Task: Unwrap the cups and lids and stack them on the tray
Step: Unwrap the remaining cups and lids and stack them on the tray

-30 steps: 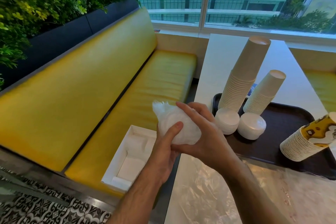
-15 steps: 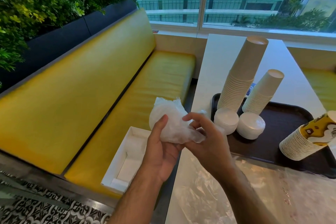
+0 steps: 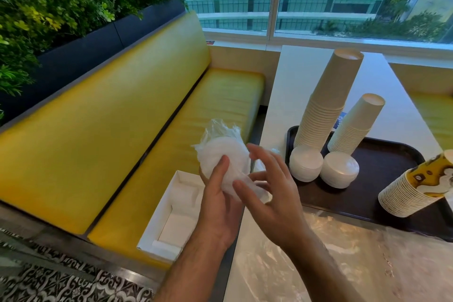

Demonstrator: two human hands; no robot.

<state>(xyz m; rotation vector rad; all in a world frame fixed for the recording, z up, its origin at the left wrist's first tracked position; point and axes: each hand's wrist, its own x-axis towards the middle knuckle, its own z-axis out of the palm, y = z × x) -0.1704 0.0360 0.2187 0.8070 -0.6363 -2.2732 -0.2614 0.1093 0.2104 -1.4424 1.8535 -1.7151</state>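
**Wrapped lids, half out of their bag**

Yellow bench seating runs along the window, and a white table (image 3: 289, 95) beside it carries the dark tray (image 3: 382, 169). Over the table's near edge, the left hand (image 3: 218, 206) grips a bundle of lids (image 3: 220, 157) in thin crinkled film, thumb pressed on its face. It looks light, soft-skinned and slippery, so I'd hold the stack's rim and pull at the loose top. The right hand (image 3: 272, 191) hovers beside it, fingers spread, seemingly holding nothing.
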